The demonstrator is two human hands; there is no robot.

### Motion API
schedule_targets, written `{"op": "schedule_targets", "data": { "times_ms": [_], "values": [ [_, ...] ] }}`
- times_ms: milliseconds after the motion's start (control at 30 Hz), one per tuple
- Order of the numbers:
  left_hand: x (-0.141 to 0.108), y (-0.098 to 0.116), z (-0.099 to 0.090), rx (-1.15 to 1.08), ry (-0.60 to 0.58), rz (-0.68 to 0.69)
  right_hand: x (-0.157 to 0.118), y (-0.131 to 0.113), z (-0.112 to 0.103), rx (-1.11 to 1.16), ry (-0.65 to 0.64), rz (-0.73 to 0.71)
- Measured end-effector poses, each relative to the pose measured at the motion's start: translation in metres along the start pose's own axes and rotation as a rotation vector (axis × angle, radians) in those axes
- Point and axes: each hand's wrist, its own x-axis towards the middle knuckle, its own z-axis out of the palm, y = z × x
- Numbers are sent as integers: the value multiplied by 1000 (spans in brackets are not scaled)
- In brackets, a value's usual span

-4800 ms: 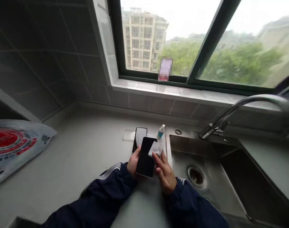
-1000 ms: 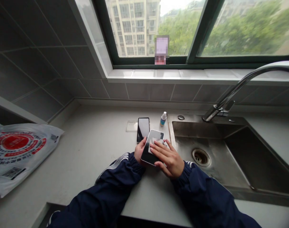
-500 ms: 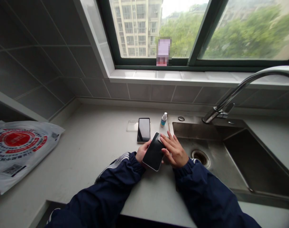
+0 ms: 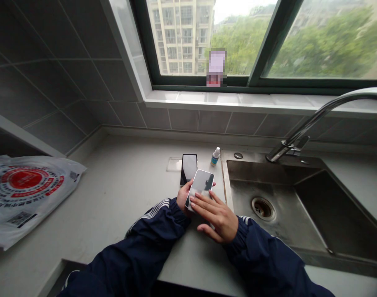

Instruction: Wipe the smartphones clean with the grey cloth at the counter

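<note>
The left grip (image 4: 182,199) curls round a phone (image 4: 202,179) above the pale table (image 4: 129,181), likely to keep it still. The right grip (image 4: 220,216) lies flat, fingers a bit apart, pressing what looks like a thin cloth (image 4: 203,192) on it. Another phone (image 4: 189,164) and a little bottle (image 4: 215,156) wait close by. A metal sink (image 4: 283,202) sits below the window (image 4: 257,68).

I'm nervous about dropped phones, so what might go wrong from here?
The phone is in the left hand, with the right hand laid across its lower part; a hard press might make it slip.
In this view it overlaps the second phone lying behind it, so a drop could strike that one.
The small bottle stands close beside the sink; a bump might tip it in.
</note>
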Motion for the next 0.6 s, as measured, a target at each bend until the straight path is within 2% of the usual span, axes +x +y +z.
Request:
{"op": "schedule_targets", "data": {
  "times_ms": [167,300,433,500,600],
  "values": [
    [4,-9,-4,-8,36,3,-8,31,-5,-136,80,197],
    [3,-11,-6,22,52,-78,-12,44,-6,-162,122,290],
    [4,-13,-3,21,59,-23,-9,33,-2,-142,107,265],
    [4,-12,-2,16,48,4,-6,20,1,-112,75,199],
    [3,-8,-1,48,22,-49,-1,-1,5,-24,14,62]
  ]
}}
